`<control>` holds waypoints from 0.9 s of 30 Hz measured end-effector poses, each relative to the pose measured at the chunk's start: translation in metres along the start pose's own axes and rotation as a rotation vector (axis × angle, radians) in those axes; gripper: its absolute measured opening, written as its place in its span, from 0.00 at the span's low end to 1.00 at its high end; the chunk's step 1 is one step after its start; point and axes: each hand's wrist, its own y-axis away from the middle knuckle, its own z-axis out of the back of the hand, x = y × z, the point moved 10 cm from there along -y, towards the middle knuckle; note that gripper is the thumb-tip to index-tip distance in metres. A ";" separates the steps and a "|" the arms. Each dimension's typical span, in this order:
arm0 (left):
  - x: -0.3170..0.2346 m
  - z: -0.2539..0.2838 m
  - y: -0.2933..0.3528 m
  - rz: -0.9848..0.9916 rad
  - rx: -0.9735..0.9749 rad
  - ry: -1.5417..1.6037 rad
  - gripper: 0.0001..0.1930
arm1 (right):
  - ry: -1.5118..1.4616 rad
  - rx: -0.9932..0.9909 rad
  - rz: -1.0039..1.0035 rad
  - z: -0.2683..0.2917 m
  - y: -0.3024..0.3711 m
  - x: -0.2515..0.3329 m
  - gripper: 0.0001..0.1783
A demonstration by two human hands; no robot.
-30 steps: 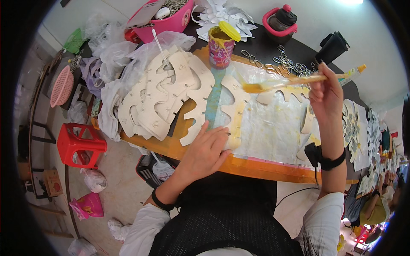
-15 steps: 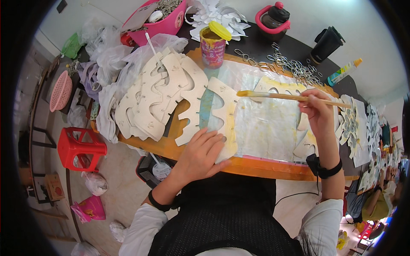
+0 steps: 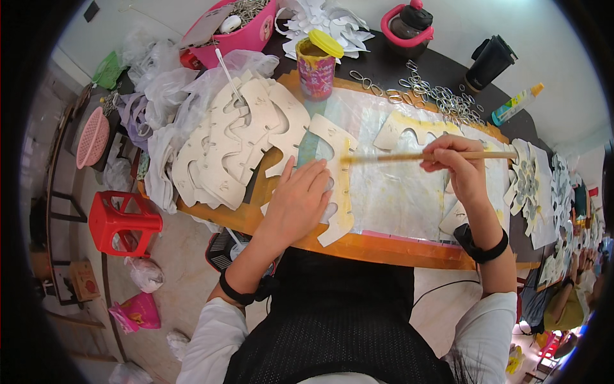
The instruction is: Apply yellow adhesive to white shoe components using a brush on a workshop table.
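Observation:
My right hand [image 3: 455, 168] is closed round the wooden handle of a paintbrush [image 3: 403, 157], held level above the table. The bristle end, blurred by motion, is at the right edge of a cream cut-out piece [image 3: 343, 192] with scalloped openings. Yellowish smears run along that edge. My left hand [image 3: 295, 203] lies flat on the piece's left side, fingers stretched out, hiding part of it. To its left rises a pile of similar cream pieces [image 3: 214, 150]. Behind stands a pink jar [image 3: 316, 78] with a yellow rim, smeared with yellow-brown stuff.
More smeared cut-outs [image 3: 409, 131] lie on the plastic sheet [image 3: 396, 198]. Metal rings [image 3: 441, 102], a glue bottle [image 3: 517, 105], a black tumbler [image 3: 489, 64] and a pink-handled jug [image 3: 409, 29] stand along the back. A red stool [image 3: 125, 221] is at left; other people sit far right.
My left hand has moved up along the piece, its fingers now higher on it. The brush has shifted left and down with my right hand, its tip now blurred at the piece's edge.

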 end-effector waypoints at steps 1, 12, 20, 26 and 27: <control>0.000 -0.001 0.000 0.000 0.004 -0.008 0.18 | 0.022 -0.086 0.027 -0.002 -0.001 0.004 0.10; 0.000 -0.002 0.003 0.009 -0.003 0.015 0.17 | -0.005 0.069 -0.059 -0.011 -0.003 -0.001 0.10; 0.000 0.000 0.004 0.016 -0.008 0.014 0.18 | 0.034 0.166 -0.074 -0.021 0.000 0.002 0.12; 0.000 0.000 0.002 0.016 -0.007 0.022 0.18 | 0.096 -0.085 0.083 -0.009 -0.008 0.015 0.12; 0.000 0.000 0.002 0.016 -0.010 0.024 0.18 | 0.109 -0.131 0.120 -0.005 -0.008 0.018 0.12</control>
